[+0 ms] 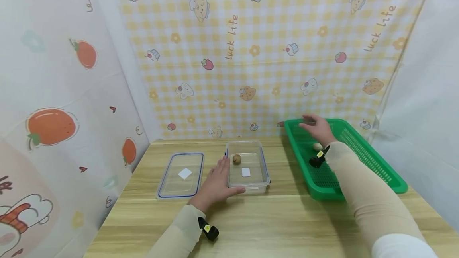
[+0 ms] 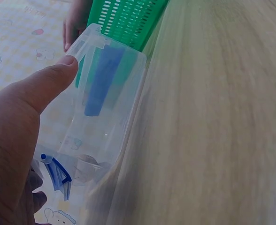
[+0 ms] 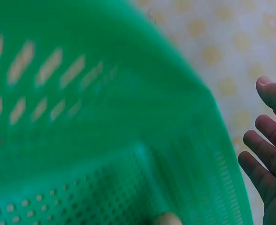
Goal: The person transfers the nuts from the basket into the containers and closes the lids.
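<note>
A clear plastic food container with a white label stands on the table, a brown walnut inside near its left wall. My left hand rests against its near-left corner, fingers straight along the left side and thumb at the front rim. Over the far-left part of a green basket hovers my right hand, fingers spread loosely with nothing between them in the right wrist view. Inside the basket lies a pale tan, rounded thing, partly hidden by the right wrist.
A clear lid with a blue seal and a white label lies flat left of the container. Patterned cloth hangs behind the wooden table, with white sheets at both sides. Each wrist wears a small black camera.
</note>
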Tool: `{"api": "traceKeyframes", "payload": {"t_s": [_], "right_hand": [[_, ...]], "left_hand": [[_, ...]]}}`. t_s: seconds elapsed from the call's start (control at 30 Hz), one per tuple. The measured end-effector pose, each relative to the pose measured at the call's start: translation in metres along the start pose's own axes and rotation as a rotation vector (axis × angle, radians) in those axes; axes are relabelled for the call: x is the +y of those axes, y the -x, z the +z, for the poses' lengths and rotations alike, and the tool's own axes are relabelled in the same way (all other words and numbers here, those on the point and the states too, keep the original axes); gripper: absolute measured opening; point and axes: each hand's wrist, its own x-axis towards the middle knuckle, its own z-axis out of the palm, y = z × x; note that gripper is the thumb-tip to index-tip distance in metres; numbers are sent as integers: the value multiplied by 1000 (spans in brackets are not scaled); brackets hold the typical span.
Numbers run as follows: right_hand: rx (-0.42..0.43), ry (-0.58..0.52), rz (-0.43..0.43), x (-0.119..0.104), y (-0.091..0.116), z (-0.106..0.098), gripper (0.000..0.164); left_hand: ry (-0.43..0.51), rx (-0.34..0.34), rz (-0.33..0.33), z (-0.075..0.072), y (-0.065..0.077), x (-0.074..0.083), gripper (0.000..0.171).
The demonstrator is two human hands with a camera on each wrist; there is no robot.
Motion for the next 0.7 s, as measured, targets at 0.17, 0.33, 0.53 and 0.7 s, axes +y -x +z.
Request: {"api": "traceKeyframes", "payload": {"t_s": [0.17,0.33,0.53,0.7], "right_hand": [[-32,39,26,20,4,-8,68],[-105,80,83,33,9,-12,70],[-165,137,107,43,13,-13,68],[-216,146,116,53,10,-16,71]], "left_hand": [[-6,0,-4,2,0,0,124],[-8,0,-3,3,0,-1,125],[-1,-8,-20,1,1,0,125],[-4,-8,-26,0,1,1,125]]}}
